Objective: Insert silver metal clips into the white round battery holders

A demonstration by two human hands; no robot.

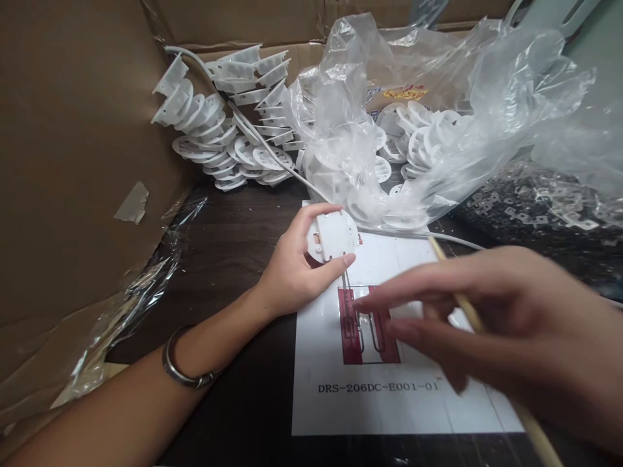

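My left hand (302, 259) grips a round white plastic disc (335, 237) by its rim, thumb at the near edge and fingers behind. Below its near edge, two thin metal strands (345, 282) show; whether they are fixed to it I cannot tell. My right hand (467, 311), smeared by motion, hovers to the right over a printed sheet (365, 415). A thin wooden stick (468, 310) is tucked among its fingers, while the thumb and index finger are apart with nothing visible between them. The sheet carries a red-and-white picture (350, 324) and the text DRS-206DC-E001-01.
Stacks of similar white discs (209, 130) stand at the back left. A clear plastic bag (350, 175) holds more of them. Small metal pieces (545, 201) lie in a plastic bag at right. A grey cable (272, 152) crosses behind my hands. Cardboard (73, 130) walls the left side.
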